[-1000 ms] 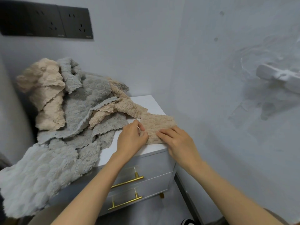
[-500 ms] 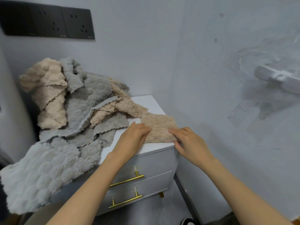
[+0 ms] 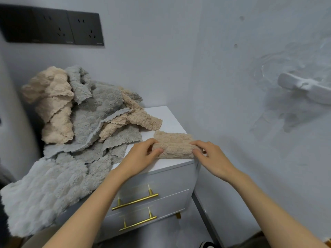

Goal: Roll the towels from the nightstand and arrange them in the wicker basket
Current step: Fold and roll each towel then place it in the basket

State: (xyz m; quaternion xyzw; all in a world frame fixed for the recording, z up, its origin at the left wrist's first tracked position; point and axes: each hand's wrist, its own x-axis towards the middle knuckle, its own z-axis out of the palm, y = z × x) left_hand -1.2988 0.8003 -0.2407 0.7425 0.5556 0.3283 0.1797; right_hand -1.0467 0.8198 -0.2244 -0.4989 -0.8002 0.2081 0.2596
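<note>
entry, head view.

the folded beige towel (image 3: 174,145) lies as a narrow strip on the near right part of the white nightstand (image 3: 170,117) top. its long side runs left to right and its near edge sits close to the front edge of the top. that near edge looks thicker, as if turned over on itself. the number of turns cannot be told.

your left hand (image 3: 141,156) is at the strip's left end. the fingers are curled over the fabric and the thumb is against the near edge, so it grips the towel. your right hand (image 3: 213,158) is at the right end, fingers on top and thumb tucked at the near edge, pinching the towel. both forearms reach in from the near side, across the drawer fronts.

the other towels sit in a loose heap on the left part of the nightstand and spill off its left side:
- a grey towel (image 3: 100,111) is in the middle.
- a bunched beige towel (image 3: 53,108) is at the far left.
- a second beige towel (image 3: 143,119) lies across the grey one. one corner comes near the strip's far left corner; whether they touch cannot be told.
- a pale grey towel (image 3: 44,190) hangs down at the near left, below the level of the top.

the nightstand front has an upper gold handle (image 3: 135,201) and a lower gold handle (image 3: 138,223), both bars. black wall sockets (image 3: 53,27) are on the far wall, upper left. a white fixture (image 3: 304,86) on the right wall is too blurred to identify.
</note>
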